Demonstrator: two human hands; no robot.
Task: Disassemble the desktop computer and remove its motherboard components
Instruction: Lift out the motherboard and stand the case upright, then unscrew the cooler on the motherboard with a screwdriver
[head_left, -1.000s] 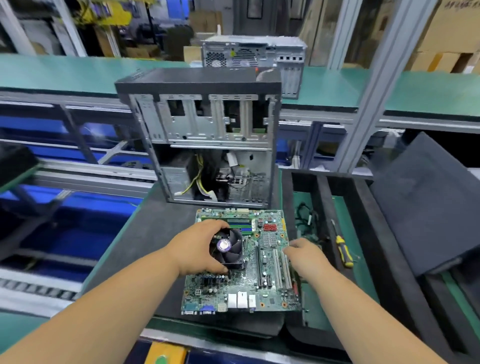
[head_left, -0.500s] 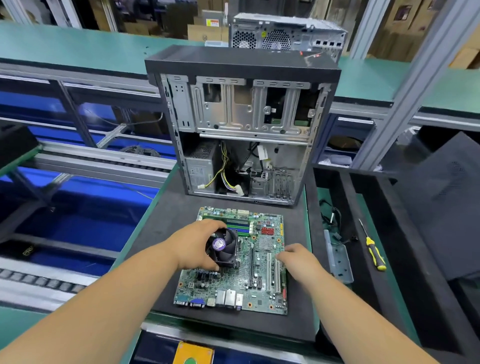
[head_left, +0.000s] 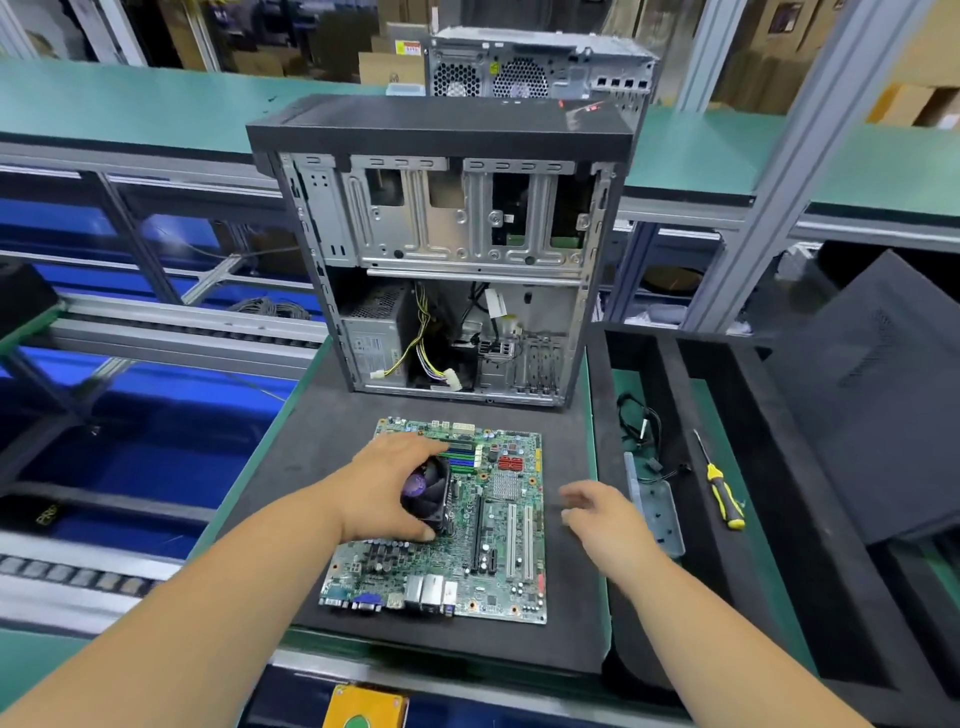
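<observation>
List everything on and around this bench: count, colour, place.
motherboard: one, green, flat on the black mat
cooler fan: one, black with purple hub, on the motherboard
open computer case: one, black and silver, upright behind the motherboard
second case: one, grey, on the far green bench
screwdriver: one, yellow and black, in the right tray
cable: one, black, same tray
metal bracket: one, grey, right of the mat
hands: left hand grips the fan; right hand open above the mat
</observation>
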